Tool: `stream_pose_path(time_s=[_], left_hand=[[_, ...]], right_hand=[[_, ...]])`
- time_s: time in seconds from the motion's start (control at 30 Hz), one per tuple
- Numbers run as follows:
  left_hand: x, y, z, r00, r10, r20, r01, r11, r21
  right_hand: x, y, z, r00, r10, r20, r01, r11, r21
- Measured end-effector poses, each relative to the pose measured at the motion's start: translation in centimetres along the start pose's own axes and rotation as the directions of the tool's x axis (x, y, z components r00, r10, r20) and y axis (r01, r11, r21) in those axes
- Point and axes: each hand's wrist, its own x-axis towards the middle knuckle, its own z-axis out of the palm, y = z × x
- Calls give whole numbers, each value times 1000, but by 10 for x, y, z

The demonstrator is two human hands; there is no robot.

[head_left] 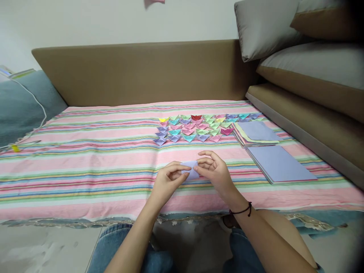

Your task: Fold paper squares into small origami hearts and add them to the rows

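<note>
Between my two hands is a small folded piece of pale purple paper (192, 174), held above the front part of the striped cloth. My left hand (170, 177) pinches its left side between thumb and fingers. On the right side, my right hand (212, 168) grips the edge with thumb and fingertips, its index finger raised. Parts of the paper are hidden behind my fingers. Beyond my hands, several folded paper boats (188, 131) in many colours stand in rows on the cloth.
A stack of pale purple paper sheets (281, 163) lies to the right, with a second, mixed-colour paper stack (257, 131) behind it. Large cushions (315, 64) are piled at the right. A blue pillow (28, 102) and a white cable (38, 101) are at the left.
</note>
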Motion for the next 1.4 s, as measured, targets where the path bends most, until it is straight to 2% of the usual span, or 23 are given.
stream_pose_path(time_s=[0.23,0.43,0.53,0.63,0.77,0.83,0.93,1.03,1.13,1.27,1.4], left_hand=[[0,-1,4,1000,-30,-9,29,999,-40],[-2,-6,12,983,-137,-121,120,983,-138],[-3,-5,15,976,-166,-142,138,972,-192],[-3,-3,17,975,-177,-137,146,967,-208],[-4,-4,20,976,-210,-55,192,953,-233],[-4,-6,20,984,-173,-51,158,962,-224],[-4,-8,20,992,-51,-114,40,994,-99],[-5,-10,19,983,-11,-185,11,1000,1],[-4,-11,19,970,-86,-227,65,993,-100],[-3,-11,20,960,-196,-199,134,949,-287],[-4,-11,19,952,-228,-202,154,932,-327]], right_hand=[[2,2,-1,999,-21,-49,20,1000,-5],[1,2,1,997,-10,-71,11,1000,9],[1,1,3,998,5,-62,-4,1000,16],[1,1,3,998,-10,-59,10,1000,-4],[1,0,0,997,-62,-44,59,996,-72],[0,-1,-2,997,-80,-4,79,990,-116],[-1,0,-3,991,-105,85,120,975,-190],[-2,2,-1,983,-167,71,178,958,-226],[-4,4,2,975,-220,31,221,947,-234],[-3,3,3,948,-310,67,316,901,-297],[-3,0,4,932,-344,119,364,876,-317]])
